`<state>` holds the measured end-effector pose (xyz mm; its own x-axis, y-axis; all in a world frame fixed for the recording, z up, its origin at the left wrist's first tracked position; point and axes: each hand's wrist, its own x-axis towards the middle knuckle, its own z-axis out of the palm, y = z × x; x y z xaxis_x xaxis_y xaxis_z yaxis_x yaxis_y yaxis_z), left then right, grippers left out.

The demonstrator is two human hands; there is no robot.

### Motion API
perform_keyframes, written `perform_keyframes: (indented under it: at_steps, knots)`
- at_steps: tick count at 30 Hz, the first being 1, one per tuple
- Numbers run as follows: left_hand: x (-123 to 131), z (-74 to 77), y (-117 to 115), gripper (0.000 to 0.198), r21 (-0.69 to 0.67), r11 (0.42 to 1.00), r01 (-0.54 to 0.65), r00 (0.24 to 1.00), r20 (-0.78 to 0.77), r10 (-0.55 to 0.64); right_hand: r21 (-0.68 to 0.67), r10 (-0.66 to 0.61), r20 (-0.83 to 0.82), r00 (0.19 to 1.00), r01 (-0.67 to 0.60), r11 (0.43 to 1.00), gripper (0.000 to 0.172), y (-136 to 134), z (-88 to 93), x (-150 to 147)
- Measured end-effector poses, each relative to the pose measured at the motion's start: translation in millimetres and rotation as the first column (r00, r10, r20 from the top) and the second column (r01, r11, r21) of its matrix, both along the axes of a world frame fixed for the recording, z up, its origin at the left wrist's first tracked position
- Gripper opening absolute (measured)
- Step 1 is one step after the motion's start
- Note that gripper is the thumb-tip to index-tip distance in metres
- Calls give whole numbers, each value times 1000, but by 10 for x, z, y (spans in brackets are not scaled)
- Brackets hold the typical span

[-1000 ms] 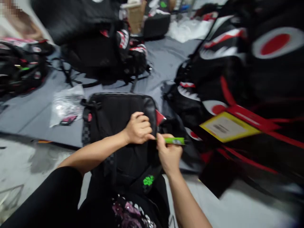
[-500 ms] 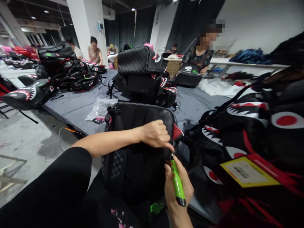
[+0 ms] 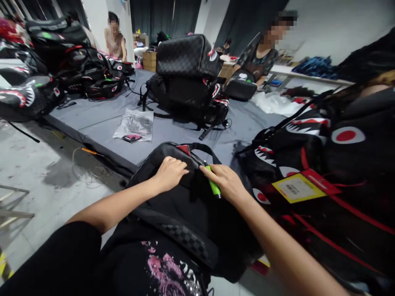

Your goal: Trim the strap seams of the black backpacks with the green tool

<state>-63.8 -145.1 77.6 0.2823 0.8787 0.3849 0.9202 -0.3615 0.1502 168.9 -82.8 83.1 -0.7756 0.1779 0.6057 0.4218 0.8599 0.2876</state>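
A black backpack with a checkered strap leans tilted against my body at the table edge. My left hand is closed with curled fingers on the backpack's upper rim. A small red triangular piece shows on that rim just beyond the fingers. Within my right hand is a slim green pen-like tool with a black end; its dark tip points away from me near the rim. The tool's exact kind cannot be made out. A black carry loop stands up beyond the right hand.
Stacked backpacks stand on the grey-covered table, near a clear plastic bag. Shark-mouth bags with a yellow-red tag crowd the right side. More bags pile up at left. A co-worker handles a bag across the table.
The backpack has turned and tipped, so its red piece now lies at the far rim. My left hand moved left along it; my right hand rose with the green tool.
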Motion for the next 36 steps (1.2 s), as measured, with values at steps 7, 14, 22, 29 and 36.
perform_keyframes:
  at_steps: [7,14,22,29,36]
  knots:
    - [-370,40,54,22,105,975,194,975,87,-204,-104,-23,-259,965,-4,995,37,-247,-337,-470]
    - [-384,149,694,98,-244,967,75,997,2,-77,-332,-196,-438,877,45,942,29,-308,-531,-771]
    - [-335,-126,918,105,-206,952,225,964,-93,-248,-457,-158,-416,895,-56,888,28,-461,-719,-657]
    - [-217,-146,820,138,-163,974,160,937,-284,-201,-580,-201,-538,819,-186,793,37,-390,-722,-568]
    - [-160,-174,866,114,-239,960,145,941,-267,-209,-725,-435,-446,782,-31,688,30,-357,-748,-526]
